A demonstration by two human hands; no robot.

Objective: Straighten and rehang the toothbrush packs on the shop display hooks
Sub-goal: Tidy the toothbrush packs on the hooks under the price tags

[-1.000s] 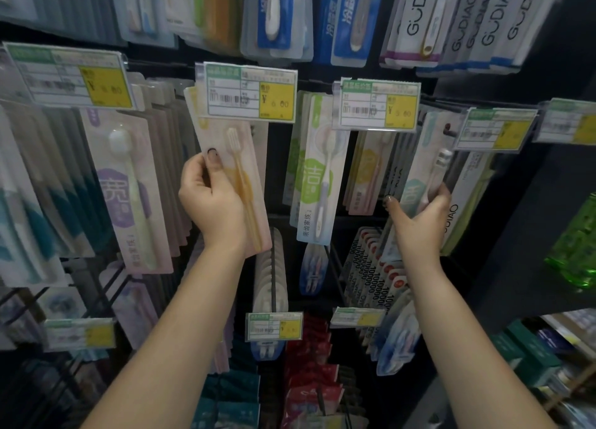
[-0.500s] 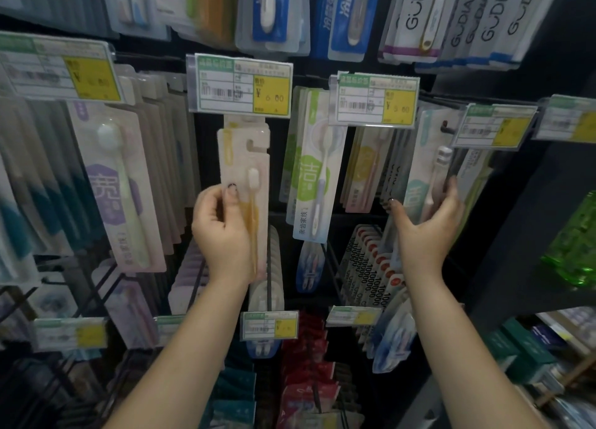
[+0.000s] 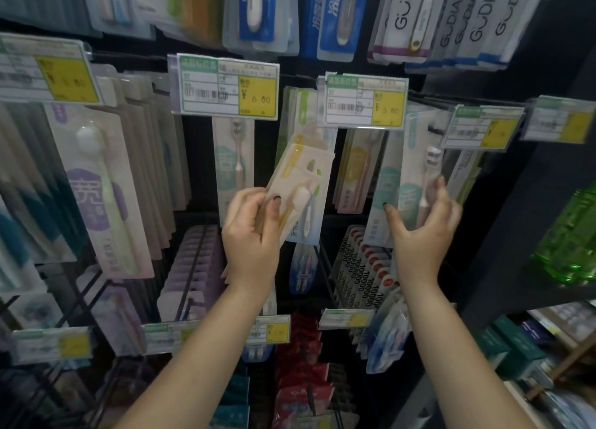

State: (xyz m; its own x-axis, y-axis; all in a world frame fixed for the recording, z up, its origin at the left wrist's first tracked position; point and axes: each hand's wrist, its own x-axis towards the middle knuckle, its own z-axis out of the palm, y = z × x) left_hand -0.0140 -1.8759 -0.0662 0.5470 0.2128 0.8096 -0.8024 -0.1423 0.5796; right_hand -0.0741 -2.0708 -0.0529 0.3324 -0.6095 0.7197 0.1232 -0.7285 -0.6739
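Note:
My left hand (image 3: 251, 232) grips a beige toothbrush pack with a yellow brush (image 3: 300, 183), off its hook and tilted to the right in front of the green-and-white packs (image 3: 296, 112). Behind it, a pale teal pack with a pink brush (image 3: 233, 167) hangs on the hook under the 6.80 price tag (image 3: 225, 86). My right hand (image 3: 422, 222) holds the lower part of a hanging teal-and-white pack with a grey-headed brush (image 3: 409, 183), thumb on the left and fingers on the right edge.
Dense rows of hanging packs fill the left (image 3: 96, 186) and top (image 3: 451, 19) of the wire display. Red and white packs (image 3: 361, 267) hang below. A dark shelf post (image 3: 522, 219) stands at the right, with green bottles (image 3: 571, 235) beyond it.
My left hand has taken the beige pack off the hook under the 6.80 tag and swung it right, tilting it. My right hand stays on the teal-and-white pack.

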